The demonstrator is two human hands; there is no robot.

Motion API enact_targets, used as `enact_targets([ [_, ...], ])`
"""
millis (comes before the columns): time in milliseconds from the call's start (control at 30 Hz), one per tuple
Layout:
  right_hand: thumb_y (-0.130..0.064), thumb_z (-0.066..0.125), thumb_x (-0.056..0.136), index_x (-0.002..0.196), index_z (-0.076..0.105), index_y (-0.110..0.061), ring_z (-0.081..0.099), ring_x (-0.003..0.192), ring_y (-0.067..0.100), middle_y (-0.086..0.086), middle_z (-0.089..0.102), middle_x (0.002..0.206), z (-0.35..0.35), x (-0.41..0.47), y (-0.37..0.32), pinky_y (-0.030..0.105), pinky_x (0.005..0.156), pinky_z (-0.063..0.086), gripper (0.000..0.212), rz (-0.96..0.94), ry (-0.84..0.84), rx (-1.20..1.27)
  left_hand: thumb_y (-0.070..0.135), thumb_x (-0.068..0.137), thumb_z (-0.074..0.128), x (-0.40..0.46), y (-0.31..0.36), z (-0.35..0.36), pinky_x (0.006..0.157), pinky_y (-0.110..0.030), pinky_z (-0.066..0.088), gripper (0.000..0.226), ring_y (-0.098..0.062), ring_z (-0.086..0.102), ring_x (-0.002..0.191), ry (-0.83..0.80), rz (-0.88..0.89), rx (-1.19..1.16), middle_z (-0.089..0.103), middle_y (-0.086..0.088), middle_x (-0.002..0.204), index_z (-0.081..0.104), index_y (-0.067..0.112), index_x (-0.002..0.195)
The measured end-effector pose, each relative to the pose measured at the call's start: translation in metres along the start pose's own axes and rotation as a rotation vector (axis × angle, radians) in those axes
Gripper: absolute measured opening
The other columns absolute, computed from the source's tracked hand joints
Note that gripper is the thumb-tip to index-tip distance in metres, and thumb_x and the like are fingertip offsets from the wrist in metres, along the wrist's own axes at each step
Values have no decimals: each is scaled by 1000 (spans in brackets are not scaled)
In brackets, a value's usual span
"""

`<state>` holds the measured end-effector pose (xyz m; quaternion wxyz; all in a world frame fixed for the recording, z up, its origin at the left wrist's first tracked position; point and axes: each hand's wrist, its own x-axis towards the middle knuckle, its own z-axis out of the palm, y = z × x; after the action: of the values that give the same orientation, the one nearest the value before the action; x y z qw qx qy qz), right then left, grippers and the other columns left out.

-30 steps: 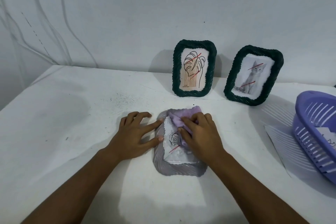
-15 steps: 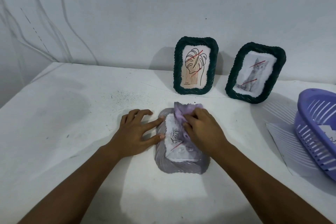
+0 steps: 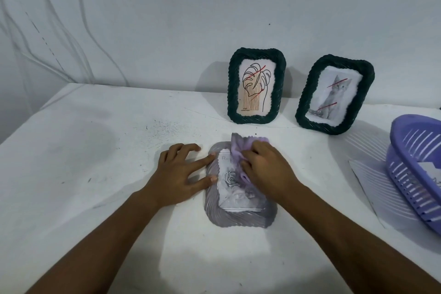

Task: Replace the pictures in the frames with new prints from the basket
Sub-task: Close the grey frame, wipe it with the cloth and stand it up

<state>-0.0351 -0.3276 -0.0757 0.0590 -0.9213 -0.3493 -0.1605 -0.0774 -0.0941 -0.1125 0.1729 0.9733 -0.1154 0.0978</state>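
1. Grey rectangular woven-look picture frame [image 3: 238,218] lying flat at centre of white tabletop [image 3: 95,150], rose print [image 3: 235,180] showing in its opening
2. Left hand [image 3: 181,172] spread flat, fingers loose and gripping nothing, fingertips [image 3: 212,155] pressed on frame's left edge as a steadying brace
3. Right hand [image 3: 265,169] clenched around soft lilac cloth [image 3: 238,148], bunched over upper part of the frame; exact contact beneath the hand hidden
4. Two dark green rope-edged frames upright against the wall: leaf-drawing frame [image 3: 256,86] and, just right of it, cat-photo frame [image 3: 334,95], each picture marked with red strokes
5. Lilac slotted plastic basket [image 3: 410,174] at right edge, a pale print partly visible inside
6. Handling judgement: frame likely light and fairly rigid, prone to sliding on the smooth surface; prints thin, easily creased. Best hold by the frame's outer long edges; prints by the margins only
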Motion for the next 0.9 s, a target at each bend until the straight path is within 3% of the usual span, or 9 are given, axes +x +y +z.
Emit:
enact_targets([
  [167, -19, 58, 82, 67, 67, -12, 54, 78, 21, 3, 64, 73, 2, -4, -28, 35, 74, 41, 19, -1, -20, 239, 82, 78, 25, -1, -3, 4, 95, -35, 23, 64, -18, 32, 126, 6, 13, 10, 46, 8, 136, 50, 51, 127],
  [300, -24, 51, 83, 65, 67, -11, 49, 79, 18, 2, 65, 73, -15, -34, -27, 31, 67, 40, 27, -255, -107, 168, 82, 78, 23, -1, -2, 3, 96, -33, 22, 63, -17, 31, 125, 17, 25, 5, 45, 9, 135, 48, 52, 128],
  [433, -25, 69, 75, 72, 73, -11, 58, 83, 24, 5, 68, 77, -4, -12, 6, 34, 76, 48, 15, -153, -149, -78, 84, 76, 24, 0, -1, 1, 98, -32, 17, 63, -15, 27, 127, 11, 4, -17, 42, 10, 137, 43, 57, 129],
  [533, -15, 77, 70, 72, 73, -7, 60, 82, 27, 6, 66, 75, 0, 9, -11, 36, 76, 46, 9, 53, -112, 49, 83, 77, 23, 0, -1, 2, 96, -34, 19, 64, -17, 29, 126, 20, 14, -5, 45, 7, 137, 46, 54, 129],
  [600, -17, 65, 79, 79, 72, -8, 52, 89, 22, 6, 65, 83, -4, 5, -30, 37, 80, 43, 11, 68, -89, 185, 83, 77, 21, -1, -2, 3, 95, -34, 21, 66, -17, 31, 125, 21, 14, -1, 46, 7, 136, 49, 51, 128],
  [700, -27, 48, 84, 72, 72, -12, 41, 84, 15, -2, 64, 76, -19, -28, -42, 29, 74, 36, 30, -235, -134, 138, 83, 77, 20, -1, -3, 3, 96, -34, 23, 66, -19, 33, 125, 8, 20, -1, 46, 8, 136, 49, 52, 127],
  [767, -32, 46, 84, 68, 70, -16, 47, 83, 17, -2, 65, 76, -16, -36, -21, 28, 71, 41, 33, -283, -148, 101, 84, 77, 21, 0, -3, 2, 97, -32, 20, 65, -17, 30, 127, 6, 13, 0, 44, 9, 136, 45, 54, 130],
  [833, -32, 41, 88, 79, 70, -14, 53, 89, 23, 3, 65, 86, -9, -25, -10, 32, 81, 46, 35, -170, -167, 51, 84, 76, 23, 0, -2, 1, 98, -32, 17, 65, -15, 28, 127, 5, 1, -21, 43, 9, 137, 43, 56, 130],
  [900, -26, 39, 94, 103, 65, -12, 52, 99, 27, 9, 58, 105, -3, -4, -12, 31, 84, 41, 31, 167, -173, 155, 84, 76, 25, 0, -1, 1, 98, -32, 17, 64, -15, 27, 128, 2, 1, -22, 43, 9, 137, 43, 56, 130],
])
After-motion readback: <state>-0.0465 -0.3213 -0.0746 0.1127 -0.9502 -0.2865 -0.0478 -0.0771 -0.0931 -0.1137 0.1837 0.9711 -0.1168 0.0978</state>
